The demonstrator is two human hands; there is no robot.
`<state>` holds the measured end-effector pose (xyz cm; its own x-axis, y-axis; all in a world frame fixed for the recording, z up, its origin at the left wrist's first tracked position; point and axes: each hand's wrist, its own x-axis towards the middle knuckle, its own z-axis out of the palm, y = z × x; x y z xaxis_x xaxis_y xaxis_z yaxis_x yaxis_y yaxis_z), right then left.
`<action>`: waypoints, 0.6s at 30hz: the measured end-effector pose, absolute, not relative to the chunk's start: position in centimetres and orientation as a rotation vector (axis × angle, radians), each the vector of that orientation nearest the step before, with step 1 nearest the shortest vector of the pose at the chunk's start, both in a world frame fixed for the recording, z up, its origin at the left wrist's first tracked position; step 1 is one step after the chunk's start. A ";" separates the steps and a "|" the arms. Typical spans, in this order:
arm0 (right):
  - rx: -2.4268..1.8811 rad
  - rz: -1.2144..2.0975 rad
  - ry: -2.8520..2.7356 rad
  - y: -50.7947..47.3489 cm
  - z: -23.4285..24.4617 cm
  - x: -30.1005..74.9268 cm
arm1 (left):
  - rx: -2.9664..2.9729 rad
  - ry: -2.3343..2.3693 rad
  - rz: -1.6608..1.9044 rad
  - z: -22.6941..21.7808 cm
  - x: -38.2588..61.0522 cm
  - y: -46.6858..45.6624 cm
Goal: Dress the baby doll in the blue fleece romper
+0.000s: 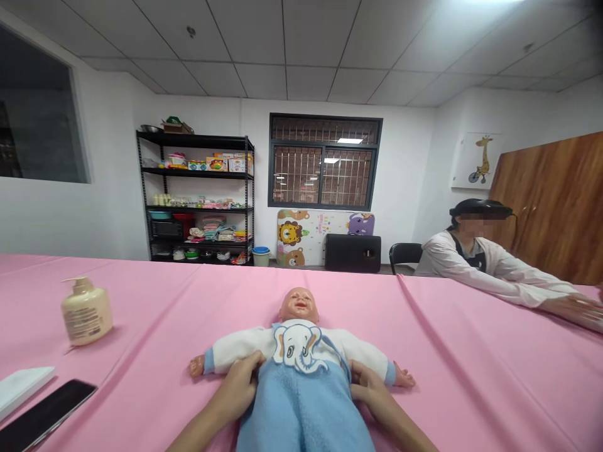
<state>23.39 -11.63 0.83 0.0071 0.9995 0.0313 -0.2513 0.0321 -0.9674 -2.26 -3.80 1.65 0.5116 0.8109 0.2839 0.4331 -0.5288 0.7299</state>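
Room: white walls and a panelled ceiling. A barred, dark-framed window [323, 176] is set in the far wall, and a black metal shelving rack [202, 140] is stocked with boxes, cloths and basins. A long table spread with creased pink cloth [162, 326] is seen in front.

Item, centre, near edge: a plastic-headed baby doll [300, 306], laid on its back, arms outstretched, dressed in white sleeves with blue cuffs and a fleecy blue elephant-faced garment [304, 402]. Its lower end is cut off by the frame.

Hands: the left hand [239, 386] is placed against one side of the garment, the right hand [370, 388] against the other. The fingers of both are bent inward at the cloth; whether fabric is pinched cannot be told, the tips being partly hidden.

Left side, well apart from the doll: a cream pump bottle [88, 316], a flat white slab [26, 384] and a black-screened phone [47, 414].

Right side: a person in a pale jacket [450, 257] is seated, forearms extended over the table; behind, a brown wooden cabinet [556, 201] is ranged.
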 end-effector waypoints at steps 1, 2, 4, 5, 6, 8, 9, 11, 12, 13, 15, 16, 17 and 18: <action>-0.995 1.291 -1.025 -11.7 1.0 23.3 | 2.160 1.012 0.844 1.7 -2.2 -3.8; -0.990 1.291 -1.020 -11.8 1.1 23.2 | 2.158 1.012 0.851 1.6 -2.2 -3.8; -0.972 1.300 -1.006 -11.8 1.1 23.1 | 2.161 1.013 0.854 1.6 -2.2 -3.8; -0.955 1.313 -0.995 -11.7 0.9 23.0 | 2.163 1.012 0.852 1.6 -2.2 -3.7; -0.932 1.328 -0.976 -11.7 0.8 22.9 | 2.162 1.013 0.849 1.6 -2.2 -3.7; -0.878 1.352 -0.937 -11.6 0.3 22.8 | 2.156 1.017 0.838 1.8 -2.2 -3.8; -0.856 1.362 -0.925 -11.5 0.1 22.7 | 2.152 1.022 0.835 1.8 -2.2 -3.9; -0.829 1.373 -0.921 -11.4 -0.3 22.8 | 2.148 1.035 0.838 1.9 -2.2 -4.0; -0.829 1.370 -0.929 -11.2 -0.6 22.9 | 2.149 1.043 0.842 1.9 -2.2 -4.1; -0.839 1.367 -0.948 -11.1 -0.8 23.1 | 2.152 1.053 0.846 1.9 -2.2 -4.1; -0.886 1.356 -1.006 -10.6 -1.4 23.7 | 2.158 1.070 0.849 1.8 -2.2 -4.1; -0.917 1.345 -1.039 -10.3 -1.8 24.0 | 2.160 1.074 0.845 1.8 -2.2 -4.1; -0.945 1.331 -1.067 -10.0 -2.2 24.4 | 2.163 1.073 0.841 1.7 -2.2 -4.1; -0.968 1.314 -1.083 -9.7 -2.7 24.7 | 2.165 1.071 0.837 1.7 -2.1 -4.0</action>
<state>24.65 -9.70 -2.66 -0.0415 0.9976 0.0550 -0.2441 0.0432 -0.9688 -2.15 -4.02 1.66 0.4814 0.8315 0.2774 0.4700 -0.5120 0.7190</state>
